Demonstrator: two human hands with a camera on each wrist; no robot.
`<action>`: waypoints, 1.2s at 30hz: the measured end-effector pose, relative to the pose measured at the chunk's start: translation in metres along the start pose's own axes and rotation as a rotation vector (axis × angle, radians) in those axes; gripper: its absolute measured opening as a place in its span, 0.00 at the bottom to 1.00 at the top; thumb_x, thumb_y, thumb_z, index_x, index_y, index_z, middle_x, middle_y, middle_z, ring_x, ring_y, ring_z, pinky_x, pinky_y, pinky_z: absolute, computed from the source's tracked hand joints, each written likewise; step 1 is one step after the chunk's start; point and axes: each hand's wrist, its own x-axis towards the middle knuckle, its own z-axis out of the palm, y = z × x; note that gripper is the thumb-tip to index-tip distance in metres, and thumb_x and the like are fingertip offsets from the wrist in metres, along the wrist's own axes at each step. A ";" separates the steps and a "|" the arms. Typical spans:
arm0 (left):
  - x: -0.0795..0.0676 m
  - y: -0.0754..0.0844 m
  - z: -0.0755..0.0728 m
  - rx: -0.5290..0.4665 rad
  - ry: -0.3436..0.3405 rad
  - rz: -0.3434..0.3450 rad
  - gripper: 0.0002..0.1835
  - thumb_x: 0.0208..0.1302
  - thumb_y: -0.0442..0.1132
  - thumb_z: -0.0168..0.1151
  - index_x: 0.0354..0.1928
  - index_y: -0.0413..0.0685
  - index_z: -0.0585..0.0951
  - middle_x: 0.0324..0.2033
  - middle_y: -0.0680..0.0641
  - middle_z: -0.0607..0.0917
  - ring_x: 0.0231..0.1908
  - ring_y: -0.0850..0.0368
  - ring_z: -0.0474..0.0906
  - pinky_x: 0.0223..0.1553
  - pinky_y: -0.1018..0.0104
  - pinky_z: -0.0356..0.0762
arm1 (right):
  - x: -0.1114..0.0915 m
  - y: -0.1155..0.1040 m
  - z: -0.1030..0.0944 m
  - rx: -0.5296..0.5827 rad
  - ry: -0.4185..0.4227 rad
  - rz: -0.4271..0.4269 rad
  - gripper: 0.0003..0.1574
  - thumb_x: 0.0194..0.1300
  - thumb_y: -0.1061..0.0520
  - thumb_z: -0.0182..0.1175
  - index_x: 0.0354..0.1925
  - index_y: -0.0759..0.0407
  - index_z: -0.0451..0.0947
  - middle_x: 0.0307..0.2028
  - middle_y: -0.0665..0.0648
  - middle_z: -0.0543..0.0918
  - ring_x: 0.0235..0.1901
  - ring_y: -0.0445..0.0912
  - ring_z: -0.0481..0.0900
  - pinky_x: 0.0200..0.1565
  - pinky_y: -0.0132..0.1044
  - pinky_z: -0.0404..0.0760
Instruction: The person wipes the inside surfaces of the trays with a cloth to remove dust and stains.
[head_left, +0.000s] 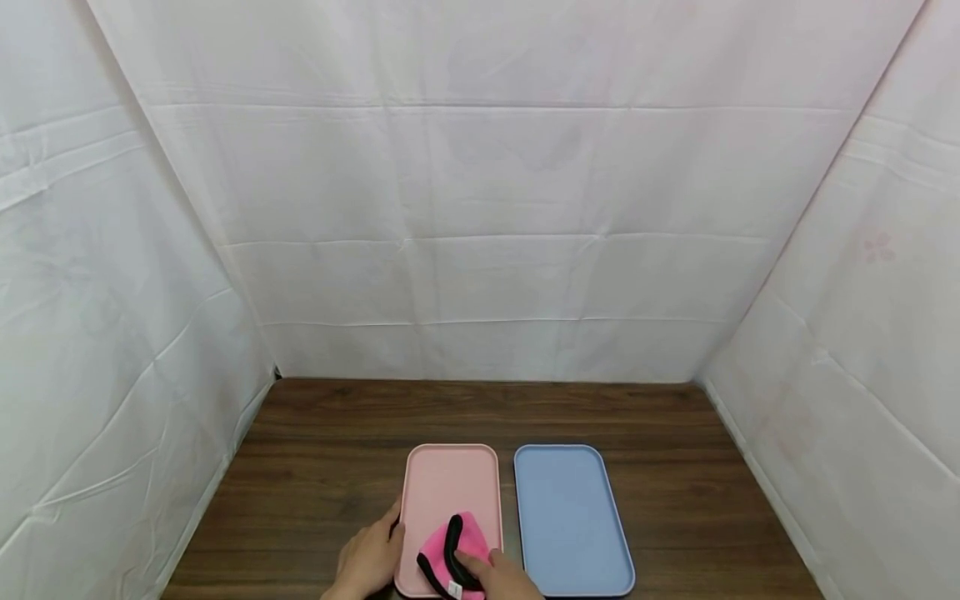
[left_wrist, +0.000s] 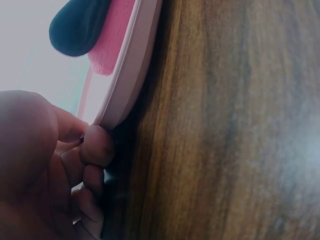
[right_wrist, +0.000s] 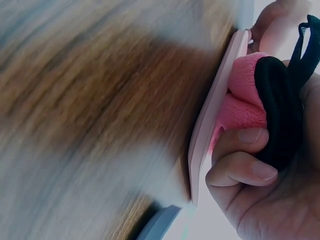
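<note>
A: Where is the pink cloth (head_left: 472, 532) sitting?

B: It's lying on the near half of the pink tray (head_left: 453, 479), its black trim (head_left: 452, 542) bunching in folds. The tray itself is resting on the table (head_left: 675, 500).

A: How is that cloth likely to handle?

B: Its fuzzy pile is looking soft and light, so I'm expecting it to flop rather than slip or break. The gathered trim is probably offering the surest hold.

A: And the hands?

B: They're working apart. The right hand (head_left: 508, 579) is reaching over the tray's near right part, fingers curling snugly round the folded cloth and trim. The left hand (head_left: 369, 557) is pinching the tray's left edge between thumb and finger.

A: Is that edge suiting a pinch?

B: I'm judging so: it's looking stiff, smooth and raised. The blue tray (head_left: 573, 521) is lying just right of the pink one.
</note>
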 end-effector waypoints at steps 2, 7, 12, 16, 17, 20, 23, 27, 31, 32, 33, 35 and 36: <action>0.000 0.000 0.000 0.000 -0.001 0.001 0.24 0.76 0.45 0.56 0.71 0.53 0.77 0.48 0.36 0.89 0.37 0.42 0.87 0.33 0.44 0.78 | 0.003 -0.001 0.002 0.016 -0.020 0.012 0.46 0.56 0.24 0.69 0.70 0.33 0.75 0.35 0.52 0.70 0.24 0.41 0.66 0.28 0.37 0.70; 0.001 -0.002 0.000 0.002 -0.007 0.006 0.24 0.76 0.45 0.56 0.71 0.53 0.77 0.48 0.36 0.90 0.37 0.42 0.87 0.33 0.44 0.78 | 0.013 -0.002 0.012 -0.022 -0.061 0.087 0.47 0.54 0.20 0.67 0.70 0.25 0.72 0.42 0.57 0.76 0.25 0.47 0.76 0.30 0.46 0.78; 0.001 -0.002 -0.001 0.009 0.000 0.004 0.24 0.76 0.45 0.56 0.70 0.53 0.78 0.47 0.37 0.90 0.37 0.43 0.87 0.33 0.44 0.78 | 0.014 -0.010 0.012 -0.051 -0.075 0.108 0.48 0.54 0.18 0.65 0.71 0.22 0.70 0.48 0.61 0.79 0.27 0.53 0.81 0.32 0.51 0.81; 0.001 -0.003 0.000 0.014 0.005 0.001 0.23 0.76 0.46 0.56 0.70 0.54 0.79 0.47 0.37 0.90 0.39 0.40 0.88 0.34 0.43 0.79 | 0.011 -0.023 0.002 -0.034 -0.092 0.114 0.47 0.56 0.21 0.66 0.72 0.26 0.70 0.46 0.60 0.78 0.27 0.52 0.81 0.33 0.50 0.81; 0.001 -0.002 0.000 0.015 0.007 -0.002 0.23 0.76 0.46 0.56 0.69 0.54 0.79 0.47 0.37 0.90 0.39 0.40 0.88 0.35 0.43 0.79 | 0.010 -0.026 0.000 -0.032 -0.087 0.113 0.46 0.57 0.22 0.66 0.72 0.27 0.71 0.45 0.60 0.78 0.27 0.52 0.80 0.32 0.49 0.81; 0.000 -0.002 0.000 0.019 0.008 -0.001 0.23 0.76 0.47 0.56 0.69 0.56 0.79 0.47 0.37 0.90 0.40 0.39 0.88 0.35 0.43 0.78 | 0.008 -0.032 -0.002 -0.036 -0.065 0.116 0.45 0.58 0.26 0.68 0.71 0.30 0.72 0.43 0.58 0.77 0.26 0.50 0.79 0.32 0.47 0.80; 0.001 -0.002 0.001 0.020 0.004 0.001 0.23 0.76 0.47 0.56 0.70 0.57 0.79 0.48 0.37 0.90 0.42 0.38 0.88 0.36 0.42 0.79 | 0.008 -0.037 -0.003 -0.038 -0.047 0.134 0.44 0.58 0.28 0.69 0.71 0.30 0.73 0.43 0.58 0.77 0.27 0.50 0.79 0.34 0.48 0.81; 0.001 -0.002 0.001 0.023 -0.008 0.003 0.24 0.76 0.47 0.56 0.71 0.57 0.78 0.49 0.37 0.90 0.42 0.38 0.88 0.36 0.42 0.79 | 0.009 -0.039 -0.001 -0.050 -0.020 0.142 0.45 0.56 0.27 0.70 0.70 0.31 0.73 0.46 0.60 0.78 0.30 0.52 0.80 0.36 0.50 0.82; 0.000 -0.001 0.000 0.028 -0.013 -0.005 0.24 0.76 0.47 0.56 0.71 0.56 0.77 0.48 0.37 0.90 0.43 0.36 0.88 0.37 0.41 0.79 | 0.011 -0.040 0.005 -0.074 0.067 0.107 0.38 0.61 0.36 0.68 0.69 0.33 0.74 0.41 0.57 0.77 0.26 0.50 0.78 0.31 0.45 0.78; 0.000 -0.001 0.000 0.029 -0.009 -0.006 0.24 0.75 0.46 0.56 0.70 0.56 0.78 0.48 0.37 0.90 0.43 0.36 0.88 0.37 0.41 0.79 | 0.011 -0.041 0.006 -0.081 0.087 0.101 0.37 0.62 0.39 0.67 0.69 0.33 0.75 0.40 0.57 0.76 0.25 0.49 0.77 0.30 0.44 0.77; 0.000 -0.001 0.000 0.030 -0.007 -0.005 0.24 0.75 0.46 0.57 0.70 0.55 0.78 0.48 0.37 0.90 0.43 0.36 0.88 0.38 0.41 0.79 | 0.011 -0.042 0.006 -0.082 0.100 0.097 0.36 0.62 0.42 0.67 0.69 0.34 0.75 0.39 0.56 0.75 0.24 0.48 0.75 0.29 0.43 0.75; 0.000 -0.001 0.000 0.031 -0.002 -0.005 0.24 0.75 0.46 0.57 0.70 0.55 0.78 0.48 0.37 0.90 0.44 0.36 0.88 0.38 0.41 0.79 | 0.013 -0.042 0.006 -0.088 0.114 0.089 0.38 0.59 0.46 0.66 0.69 0.35 0.75 0.37 0.55 0.74 0.22 0.47 0.73 0.28 0.41 0.73; 0.000 -0.001 0.000 0.031 0.000 -0.005 0.24 0.75 0.46 0.57 0.70 0.55 0.78 0.48 0.37 0.90 0.44 0.36 0.88 0.39 0.41 0.79 | 0.014 -0.042 0.006 -0.084 0.113 0.090 0.40 0.57 0.47 0.66 0.69 0.35 0.75 0.37 0.55 0.74 0.22 0.47 0.72 0.27 0.41 0.72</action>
